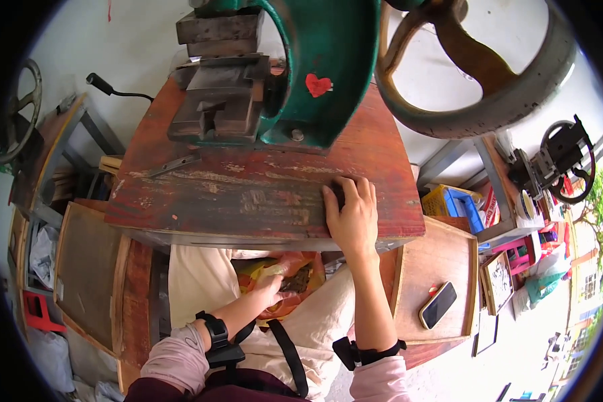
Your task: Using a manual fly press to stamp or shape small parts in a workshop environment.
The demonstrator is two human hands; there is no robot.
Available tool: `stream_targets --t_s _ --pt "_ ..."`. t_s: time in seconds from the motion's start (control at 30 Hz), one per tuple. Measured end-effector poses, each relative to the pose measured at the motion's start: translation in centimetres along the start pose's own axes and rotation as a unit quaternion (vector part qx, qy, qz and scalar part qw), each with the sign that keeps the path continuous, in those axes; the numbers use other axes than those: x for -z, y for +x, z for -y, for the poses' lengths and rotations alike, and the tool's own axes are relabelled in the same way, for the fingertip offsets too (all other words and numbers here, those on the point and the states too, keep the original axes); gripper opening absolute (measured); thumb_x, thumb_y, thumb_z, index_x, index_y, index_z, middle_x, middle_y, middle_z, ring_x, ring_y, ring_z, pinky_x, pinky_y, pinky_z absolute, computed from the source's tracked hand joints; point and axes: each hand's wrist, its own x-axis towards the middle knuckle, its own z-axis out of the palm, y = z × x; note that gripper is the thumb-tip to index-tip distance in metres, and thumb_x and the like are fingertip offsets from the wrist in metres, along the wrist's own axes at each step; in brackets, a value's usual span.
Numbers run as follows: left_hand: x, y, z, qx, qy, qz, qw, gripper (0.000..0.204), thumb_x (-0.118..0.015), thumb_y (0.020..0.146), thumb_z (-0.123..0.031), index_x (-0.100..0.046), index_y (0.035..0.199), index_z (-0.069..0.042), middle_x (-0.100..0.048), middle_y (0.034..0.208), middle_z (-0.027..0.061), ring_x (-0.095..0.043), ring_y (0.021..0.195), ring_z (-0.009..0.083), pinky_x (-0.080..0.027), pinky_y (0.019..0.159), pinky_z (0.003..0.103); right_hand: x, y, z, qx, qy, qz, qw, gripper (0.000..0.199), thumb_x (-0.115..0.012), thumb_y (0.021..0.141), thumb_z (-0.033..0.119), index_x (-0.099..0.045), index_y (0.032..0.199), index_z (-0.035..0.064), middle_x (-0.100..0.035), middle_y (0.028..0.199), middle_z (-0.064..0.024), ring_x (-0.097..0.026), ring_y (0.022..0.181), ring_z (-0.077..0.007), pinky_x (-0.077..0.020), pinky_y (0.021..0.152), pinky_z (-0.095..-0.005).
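Observation:
Below the table's front edge, my left hand (269, 291) reaches into a red and yellow plastic bag (308, 260) between my knees. Small dark pieces (297, 279) lie inside the bag, beside my fingers. The fingertips are partly hidden, so I cannot make out whether they grip anything. My right hand (353, 213) rests on the worn reddish wooden tabletop (275, 201) near its front edge, fingers apart and slightly bent, holding nothing. Beyond it stands a green hand press (338, 74) with a metal die block (216, 110) at its base.
A large handwheel (476, 120) overhangs the table's right side. A thin metal strip (172, 166) lies on the tabletop. To my right, a shallow wooden tray (419, 268) holds a phone (438, 305). Another wooden tray (84, 268) is at my left. A second press (556, 161) stands far right.

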Motion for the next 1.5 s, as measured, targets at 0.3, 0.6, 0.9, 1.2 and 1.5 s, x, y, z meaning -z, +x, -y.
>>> stream_targets --t_s 0.3,0.6,0.9,1.2,1.5 --pt "4.0 -10.7 -6.1 -0.154 0.26 0.174 0.937 0.036 -0.054 0.093 -0.027 -0.054 0.119 -0.002 -0.061 0.107 0.0105 -0.062 0.082 0.0152 -0.05 0.07 0.029 0.9 -1.1 -2.4 0.003 -0.05 -0.022 0.998 0.012 -0.06 0.083 0.008 -0.065 0.091 0.0003 -0.062 0.091 -0.0164 -0.057 0.088 -0.0334 -0.0445 0.081 -0.0405" --pt "28.5 -28.1 -11.5 -0.458 0.307 -0.47 0.689 0.024 -0.059 0.089 -0.018 -0.062 0.106 -0.001 -0.064 0.098 0.0125 -0.062 0.078 0.0185 -0.051 0.072 0.033 1.4 -0.2 0.7 0.032 -0.048 -0.016 0.998 0.033 -0.067 0.085 0.026 -0.067 0.09 -0.0061 -0.064 0.083 -0.0219 -0.06 0.074 -0.0342 -0.049 0.071 -0.0408" --pt "51.0 -31.4 -13.1 -0.3 0.27 -0.708 0.58 0.026 -0.058 0.081 -0.012 -0.062 0.103 0.001 -0.06 0.103 0.0225 -0.059 0.096 0.0368 -0.047 0.083 0.043 0.5 0.2 -1.4 0.058 -0.079 -0.029 0.995 0.03 -0.066 0.086 0.025 -0.067 0.087 -0.0054 -0.066 0.084 -0.0188 -0.061 0.073 -0.03 -0.0505 0.071 -0.0377" --pt "56.7 -29.7 -17.1 -0.214 0.447 -0.72 0.486 0.037 -0.059 0.077 -0.009 -0.054 0.111 0.002 -0.052 0.117 0.0219 -0.051 0.106 0.0381 -0.045 0.09 0.045 0.1 0.2 -1.0 0.038 -0.103 -0.036 0.993 0.027 -0.069 0.084 0.021 -0.068 0.086 -0.0058 -0.067 0.082 -0.019 -0.063 0.069 -0.0296 -0.0516 0.068 -0.0379" --pt "57.1 -29.4 -20.1 -0.1 0.517 -0.704 0.477 0.056 -0.063 0.074 -0.01 -0.045 0.127 -0.002 -0.043 0.133 0.0161 -0.04 0.122 0.033 -0.04 0.097 0.043 0.3 0.3 0.5 0.044 -0.148 -0.041 0.987 0.025 -0.071 0.082 0.021 -0.069 0.086 -0.0039 -0.067 0.081 -0.0187 -0.063 0.069 -0.0303 -0.0519 0.068 -0.037"
